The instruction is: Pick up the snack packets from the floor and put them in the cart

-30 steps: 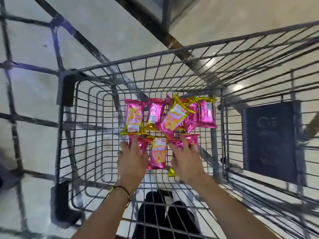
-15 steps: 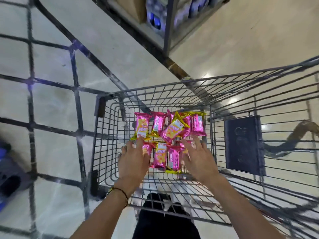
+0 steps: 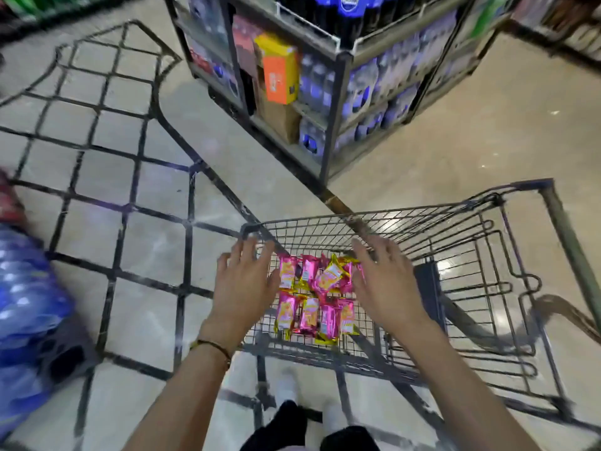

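Since half a second ago both hands have lifted off the packets and drawn wider apart. The left hand [image 3: 244, 283] and right hand [image 3: 387, 284] hover released, fingers spread, holding nothing. The view has also risen.

Between the hands, on the floor of the wire cart [image 3: 318, 353], lie the snack packets [image 3: 310, 315]. The nearer four, level with the wrists, lie side by side with their long axes pointing away from the person. Farther on, between the fingers, a second cluster overlaps, one packet tilted diagonally. Well beyond the fingertips stands a shelf rack [image 3: 336, 102] of bottles.
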`<state>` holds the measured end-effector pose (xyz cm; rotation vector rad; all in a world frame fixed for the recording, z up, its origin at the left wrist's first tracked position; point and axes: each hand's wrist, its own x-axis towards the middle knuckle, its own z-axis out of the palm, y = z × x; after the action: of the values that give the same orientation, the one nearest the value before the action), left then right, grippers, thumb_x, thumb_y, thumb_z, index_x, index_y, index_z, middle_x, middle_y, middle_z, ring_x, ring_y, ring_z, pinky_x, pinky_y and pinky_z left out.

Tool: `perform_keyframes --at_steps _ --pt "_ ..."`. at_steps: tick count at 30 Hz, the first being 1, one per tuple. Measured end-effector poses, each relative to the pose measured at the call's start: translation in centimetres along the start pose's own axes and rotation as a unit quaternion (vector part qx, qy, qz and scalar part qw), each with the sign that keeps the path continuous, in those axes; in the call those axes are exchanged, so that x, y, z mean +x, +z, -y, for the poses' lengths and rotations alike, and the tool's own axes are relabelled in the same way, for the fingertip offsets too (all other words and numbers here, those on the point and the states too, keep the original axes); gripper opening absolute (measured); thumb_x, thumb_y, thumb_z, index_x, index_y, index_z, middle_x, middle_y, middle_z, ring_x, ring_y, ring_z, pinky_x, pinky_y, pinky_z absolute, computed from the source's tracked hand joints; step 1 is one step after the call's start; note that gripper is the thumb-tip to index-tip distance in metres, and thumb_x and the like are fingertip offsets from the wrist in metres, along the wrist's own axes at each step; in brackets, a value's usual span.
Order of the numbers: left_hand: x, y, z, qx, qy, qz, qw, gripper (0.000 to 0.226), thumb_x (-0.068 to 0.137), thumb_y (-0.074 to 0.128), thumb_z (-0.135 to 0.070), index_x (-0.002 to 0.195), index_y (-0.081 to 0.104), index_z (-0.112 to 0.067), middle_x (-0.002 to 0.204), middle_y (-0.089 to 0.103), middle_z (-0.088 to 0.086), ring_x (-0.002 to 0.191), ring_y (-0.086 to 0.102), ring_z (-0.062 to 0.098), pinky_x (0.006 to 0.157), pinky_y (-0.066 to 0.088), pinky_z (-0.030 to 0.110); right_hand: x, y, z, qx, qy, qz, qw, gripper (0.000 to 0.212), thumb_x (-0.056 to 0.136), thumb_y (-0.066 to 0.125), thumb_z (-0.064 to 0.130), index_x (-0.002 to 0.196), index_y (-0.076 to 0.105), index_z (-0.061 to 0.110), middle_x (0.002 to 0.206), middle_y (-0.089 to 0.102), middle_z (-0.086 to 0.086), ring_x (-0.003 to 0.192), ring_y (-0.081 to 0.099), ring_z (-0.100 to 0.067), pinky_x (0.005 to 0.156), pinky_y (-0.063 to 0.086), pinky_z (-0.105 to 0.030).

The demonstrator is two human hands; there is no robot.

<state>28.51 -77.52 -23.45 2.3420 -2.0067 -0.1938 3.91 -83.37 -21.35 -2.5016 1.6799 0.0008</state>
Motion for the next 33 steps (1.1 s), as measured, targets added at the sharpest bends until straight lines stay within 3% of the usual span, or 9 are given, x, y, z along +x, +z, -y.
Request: perform_keyframes --at_steps 3,6,11,21,25,28,33 --pt "-2.6 -5.0 0.1 0.002 -0.030 -0.073 0.997 0.051 0.090 0.063 -0.038 0.135 0.056 -0.014 0.135 0.057 0.015 0.124 0.051 0.038 0.095 0.045 0.054 -0.6 -4.2 1.4 0.009 -0.053 -0.047 0.997 0.050 0.099 0.044 0.033 0.148 0.039 0.019 0.148 0.044 -0.012 0.135 0.039 -0.039 0.101 0.044 -0.057" --pt "-6.1 -8.7 0.5 0.020 -0.066 -0.132 0.989 0.050 0.092 0.057 -0.041 0.136 0.054 -0.017 0.139 0.054 0.013 0.128 0.049 0.036 0.098 0.042 0.053 -1.6 -7.9 3.2 0.019 -0.095 -0.089 0.991 0.049 0.103 0.043 0.035 0.148 0.038 0.020 0.150 0.043 -0.013 0.138 0.035 -0.038 0.106 0.041 -0.055" --pt "-15.2 -13.1 -0.2 0.059 -0.167 -0.188 0.966 0.052 0.092 0.054 -0.044 0.137 0.051 -0.019 0.143 0.050 0.013 0.130 0.047 0.037 0.101 0.042 0.053 -4.9 -11.3 5.8 0.028 -0.198 -0.134 0.971 0.047 0.102 0.044 0.033 0.147 0.041 0.017 0.145 0.047 -0.016 0.132 0.040 -0.039 0.100 0.044 -0.055" --pt "-36.7 -15.2 -2.0 0.102 -0.366 -0.238 0.894 0.051 0.094 0.057 -0.044 0.137 0.052 -0.019 0.146 0.046 0.014 0.131 0.045 0.037 0.099 0.043 0.053 -15.1 -12.2 14.7 0.051 -0.402 -0.120 0.906 0.051 0.099 0.040 0.036 0.144 0.045 0.014 0.140 0.049 -0.018 0.127 0.044 -0.042 0.092 0.049 -0.055" --pt "-45.6 -14.7 -1.7 0.119 -0.456 -0.228 0.852 0.055 0.093 0.052 -0.047 0.139 0.051 -0.018 0.147 0.046 0.014 0.134 0.044 0.038 0.100 0.043 0.053 -20.7 -11.5 20.2 0.068 -0.492 -0.090 0.864 0.057 0.098 0.032 0.040 0.146 0.045 0.013 0.142 0.049 -0.019 0.129 0.043 -0.042 0.099 0.044 -0.056" --pt "-52.5 -14.0 -1.7 0.133 -0.510 -0.225 0.820 0.053 0.091 0.059 -0.045 0.136 0.054 -0.017 0.143 0.049 0.015 0.129 0.048 0.038 0.096 0.042 0.052 -25.4 -10.2 24.7 0.069 -0.552 -0.074 0.827 0.056 0.100 0.044 0.036 0.150 0.040 0.010 0.146 0.046 -0.020 0.135 0.040 -0.040 0.104 0.044 -0.055" --pt "-67.1 -12.3 -2.1 0.142 -0.618 -0.224 0.741 0.054 0.090 0.050 -0.048 0.136 0.057 -0.018 0.143 0.052 0.014 0.129 0.048 0.035 0.100 0.042 0.053 -36.4 -7.9 34.2 0.084 -0.657 -0.044 0.748 0.053 0.101 0.041 0.036 0.148 0.039 0.014 0.147 0.045 -0.015 0.134 0.040 -0.037 0.102 0.045 -0.053"
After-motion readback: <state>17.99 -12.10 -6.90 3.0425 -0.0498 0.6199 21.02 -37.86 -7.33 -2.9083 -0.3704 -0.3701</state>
